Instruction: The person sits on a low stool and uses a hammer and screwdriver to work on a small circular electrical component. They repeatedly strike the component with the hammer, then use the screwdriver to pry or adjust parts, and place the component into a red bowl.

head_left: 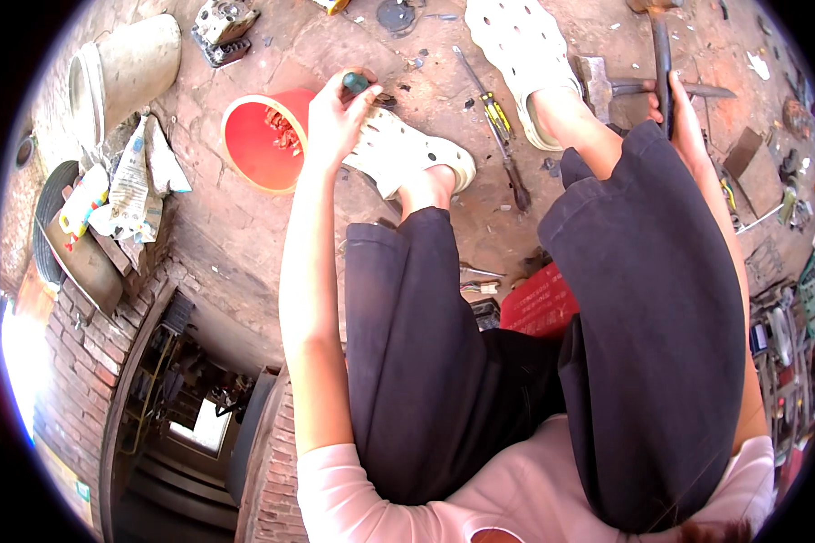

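Left hand: fingers closed over a green-tipped object, its body concealed in the fist; right hand largely hidden behind the knee, gripping a dark handle whose head is cut off at the top edge; red bucket contents too small to identify.

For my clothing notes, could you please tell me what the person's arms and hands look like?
Both forearms are bare, with pale pink short sleeves ending near the elbows. The left hand and right hand wear no gloves; I can see no rings or watch.
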### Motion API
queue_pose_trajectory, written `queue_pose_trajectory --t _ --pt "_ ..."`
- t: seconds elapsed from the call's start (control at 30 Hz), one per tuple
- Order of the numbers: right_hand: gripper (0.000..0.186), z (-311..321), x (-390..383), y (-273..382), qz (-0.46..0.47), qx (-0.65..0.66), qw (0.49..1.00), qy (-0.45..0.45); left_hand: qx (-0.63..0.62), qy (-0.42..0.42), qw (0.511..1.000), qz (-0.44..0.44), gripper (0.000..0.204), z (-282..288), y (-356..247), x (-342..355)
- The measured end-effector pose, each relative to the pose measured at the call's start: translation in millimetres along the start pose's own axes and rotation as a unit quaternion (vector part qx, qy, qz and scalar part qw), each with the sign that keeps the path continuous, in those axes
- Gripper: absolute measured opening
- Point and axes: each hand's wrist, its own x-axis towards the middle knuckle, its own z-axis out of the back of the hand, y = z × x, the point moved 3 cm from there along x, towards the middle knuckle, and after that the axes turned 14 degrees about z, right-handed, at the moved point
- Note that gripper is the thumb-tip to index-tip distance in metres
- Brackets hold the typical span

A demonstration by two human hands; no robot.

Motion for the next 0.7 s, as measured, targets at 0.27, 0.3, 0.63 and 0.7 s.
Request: queue_pose_trajectory --t 0.27,0.3,0.63,0.7 --pt "0.048 66.2 -7.0 -61.8 -0.030 -0.072 0.990 -0.119 -0.019 -0.003 1.000 0.008 0.026 -7.5 0.8 0.1" --pt "0.047 66.3 -12.8 -54.2 -0.004 -0.071 0.992 -0.105 -0.021 -0.005 1.000 0.005 0.026 -7.3 0.7 0.3" --pt "0.043 -63.6 1.4 75.3 0.290 -0.182 0.891 0.300 0.033 -0.033 0.999 -0.006 0.025 -12.9 7.8 -1.5" --pt "0.045 -83.2 -5.1 83.5 0.277 -0.138 0.889 0.339 0.057 -0.044 0.997 -0.015 0.025 -11.1 6.2 -1.9"
